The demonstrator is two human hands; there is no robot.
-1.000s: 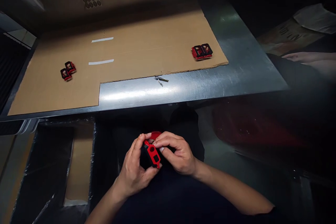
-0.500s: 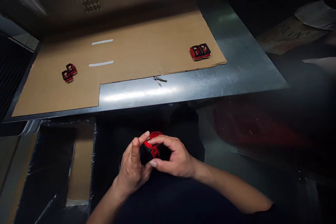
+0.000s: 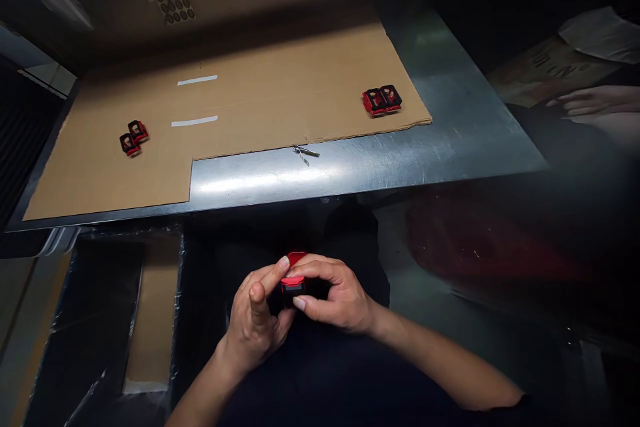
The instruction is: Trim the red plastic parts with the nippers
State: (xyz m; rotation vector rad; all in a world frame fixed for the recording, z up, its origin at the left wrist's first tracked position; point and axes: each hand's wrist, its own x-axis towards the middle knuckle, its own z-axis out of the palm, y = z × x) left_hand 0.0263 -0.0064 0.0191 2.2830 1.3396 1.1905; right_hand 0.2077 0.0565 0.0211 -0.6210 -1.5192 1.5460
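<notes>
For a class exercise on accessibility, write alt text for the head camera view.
The left hand and right hand hold a small red and black plastic piece between them. Beyond, on a cardboard sheet over a metal table, lie a pair of similar pieces and another pair; a co-worker's hand shows at far right.

A steel table (image 3: 450, 127) carries a cardboard sheet (image 3: 280, 107) bearing two white strips (image 3: 196, 80) and red-black parts (image 3: 134, 137) left and right (image 3: 382, 99); a metal piece (image 3: 305, 152) lies at its front edge.
</notes>
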